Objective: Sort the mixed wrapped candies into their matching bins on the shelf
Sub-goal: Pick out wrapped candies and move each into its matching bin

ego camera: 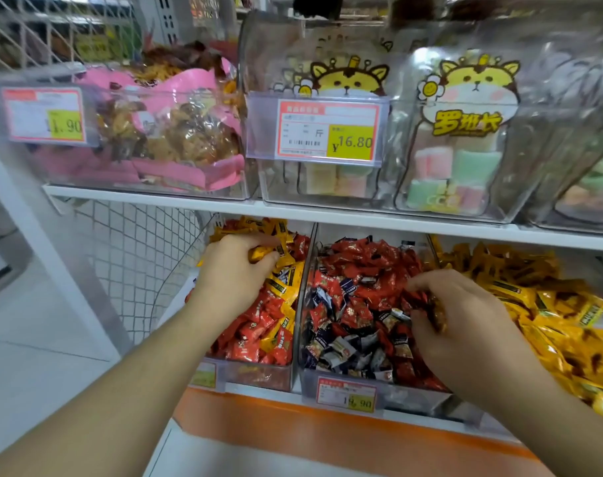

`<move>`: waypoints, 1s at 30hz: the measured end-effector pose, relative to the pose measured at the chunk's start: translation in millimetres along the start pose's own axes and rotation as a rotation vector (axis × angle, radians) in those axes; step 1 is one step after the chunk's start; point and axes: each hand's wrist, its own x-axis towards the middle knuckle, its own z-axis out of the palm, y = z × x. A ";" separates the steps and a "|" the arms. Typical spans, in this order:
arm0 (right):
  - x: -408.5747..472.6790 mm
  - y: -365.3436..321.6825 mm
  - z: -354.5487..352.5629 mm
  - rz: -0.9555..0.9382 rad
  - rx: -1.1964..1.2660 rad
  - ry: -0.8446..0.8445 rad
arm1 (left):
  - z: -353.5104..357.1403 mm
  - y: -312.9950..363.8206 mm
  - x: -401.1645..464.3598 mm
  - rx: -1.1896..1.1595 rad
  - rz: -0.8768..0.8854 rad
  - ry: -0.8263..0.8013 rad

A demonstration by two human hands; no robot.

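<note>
Both forearms enter from the bottom edge and reach into the lower shelf row. Left hand [232, 273] sits over the left bin [258, 373], fingers curled round a few yellow-wrapped candies [260, 253] near the back of that bin; contents there are mixed, red wrappers [255, 335] in front, yellow ones [286, 284] along the right wall and at the rear. Right hand [462, 325] rests over the right side of the middle bin [413, 395], fingers curled and pinching a small bunch of red-and-gold wrapped candies [436, 313] (individual pieces blurred, count not readable). Middle bin holds mostly red candies [362, 266] with dark blue and white ones [341, 349] piled toward the front. Price tag [346, 395] on its front face, digits partly legible. Right bin is filled with yellow candies [541, 304]. Clear divider [305, 280] stands between left and middle bins. Upper shelf board [327, 215] carries clear boxes: pink-packed snacks [176, 132] at left, pastel marshmallow bags [462, 160] with a cartoon animal print at right, tag reading 16.80 [327, 132] between them. Orange base strip [327, 435] runs below the bins.
</note>
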 end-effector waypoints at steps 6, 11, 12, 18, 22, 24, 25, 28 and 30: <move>-5.5 -23.3 -0.1 -0.105 0.068 -0.050 | -13.0 27.9 -39.8 -0.461 -0.199 -0.031; -20.5 -46.4 -3.9 -0.222 0.098 -0.059 | 3.9 85.4 -79.2 -0.657 -0.244 -0.190; -22.1 -46.4 -3.5 -0.222 0.094 -0.022 | 10.3 95.2 -85.1 -0.687 -0.254 -0.217; -24.3 -21.3 -10.4 -0.169 0.089 0.151 | 28.1 122.2 -101.2 -0.775 -0.247 -0.314; -23.2 -2.6 -25.5 -0.118 0.069 0.158 | 33.2 117.4 -101.6 -0.665 -0.244 -0.349; -18.3 14.8 -36.1 -0.018 -0.015 0.187 | 33.9 119.2 -102.2 -0.653 -0.272 -0.333; -14.9 25.9 -42.2 0.063 -0.071 0.191 | 34.7 119.9 -102.5 -0.641 -0.271 -0.328; -7.0 58.1 -56.7 0.329 -0.185 0.122 | 39.2 122.2 -103.8 -0.604 -0.224 -0.347; -6.0 68.2 -57.0 0.374 -0.235 0.078 | 41.0 124.6 -103.7 -0.578 -0.206 -0.357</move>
